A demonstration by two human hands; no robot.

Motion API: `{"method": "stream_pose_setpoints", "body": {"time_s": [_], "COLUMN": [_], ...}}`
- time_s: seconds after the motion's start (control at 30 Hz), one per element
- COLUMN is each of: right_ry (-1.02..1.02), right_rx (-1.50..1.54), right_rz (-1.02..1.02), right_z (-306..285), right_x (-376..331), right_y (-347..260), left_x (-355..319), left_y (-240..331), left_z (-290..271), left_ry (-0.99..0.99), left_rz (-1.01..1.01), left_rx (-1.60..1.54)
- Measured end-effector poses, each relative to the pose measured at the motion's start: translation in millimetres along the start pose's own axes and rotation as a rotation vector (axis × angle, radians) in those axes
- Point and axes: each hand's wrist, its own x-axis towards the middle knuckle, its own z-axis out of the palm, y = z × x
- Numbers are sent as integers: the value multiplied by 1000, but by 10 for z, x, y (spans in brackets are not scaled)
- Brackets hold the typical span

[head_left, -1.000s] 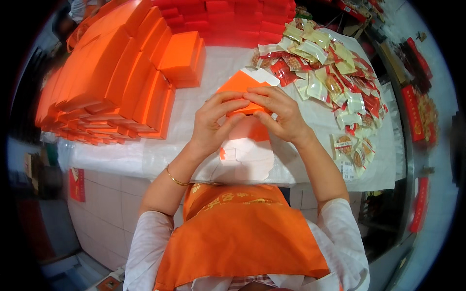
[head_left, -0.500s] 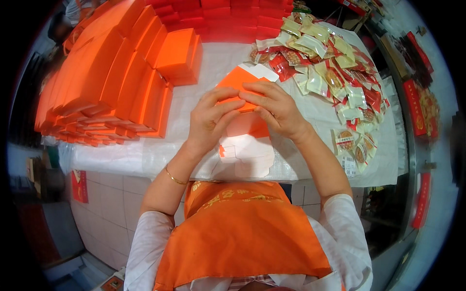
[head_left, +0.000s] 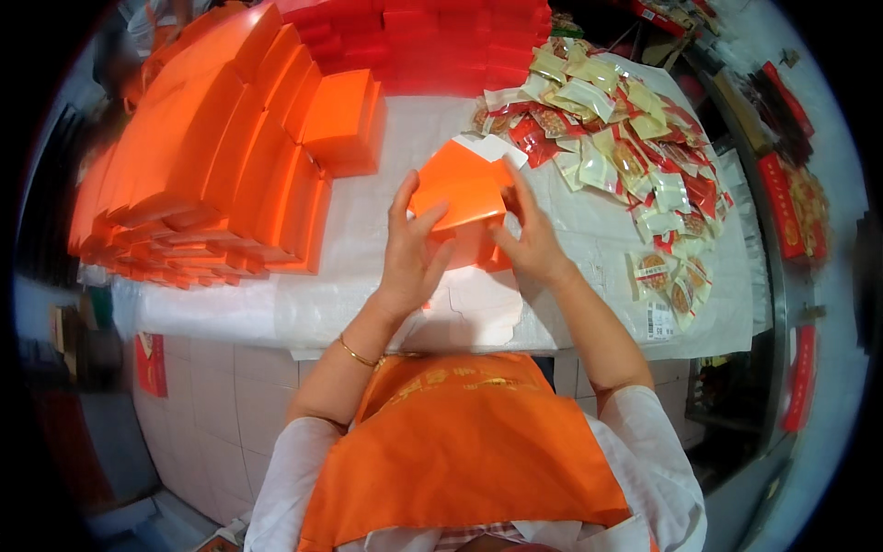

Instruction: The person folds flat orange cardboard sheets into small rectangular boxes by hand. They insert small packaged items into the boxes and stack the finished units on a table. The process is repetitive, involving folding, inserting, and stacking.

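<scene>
Between my hands, a folded orange carton (head_left: 460, 189) stands on the table in front of me. White flaps stick out at its far end. My left hand (head_left: 414, 247) grips its left side, with fingers along the edge and thumb near the front. At the right side, my right hand (head_left: 531, 237) holds the box, its fingers reaching up along the edge and its thumb at the near corner. Closer to me lie several flat cartons (head_left: 474, 308), white side up, partly covered by the box and its shadow.
Tall stacks of orange boxes (head_left: 207, 152) fill the table's left side. Red boxes (head_left: 432, 46) form a wall at the back. A heap of sealed food packets (head_left: 607, 120) spreads over the right, with loose packets (head_left: 681, 281) nearer. White sheeting (head_left: 349, 207) covers the table.
My hands have moved apart from the box's top to its two sides. More of the orange top face now shows. The view has shifted slightly.
</scene>
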Motion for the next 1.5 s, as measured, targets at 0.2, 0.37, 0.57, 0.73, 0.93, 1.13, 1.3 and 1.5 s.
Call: {"method": "stream_pose_setpoints", "body": {"time_s": [0.2,0.37,0.57,0.73,0.93,1.13,1.3,1.5], "right_ry": [-191,-223,-10,79,102,-109,20,297], "right_rx": [47,-58,252,158,-61,-569,-111,-307], "right_rz": [292,289,317,415,432,203,227,44], "right_z": [164,149,422,842,1219,1256,1245,424], "right_x": [-237,-101,415,1390,2128,2147,1769,370], "right_y": [307,269,60,-173,-261,-275,290,578], "left_x": [67,-226,-583,-850,-952,-1052,-1021,-870], "left_y": [-51,-164,51,78,219,169,127,47], "left_z": [16,152,-148,-344,-534,-559,-524,-364], "left_ry": [-63,85,194,205,222,162,118,-40], "left_rz": [20,-282,-553,-504,-570,-546,-543,-512], "left_rx": [-69,-328,-187,-128,-80,-45,-90,-12]}}
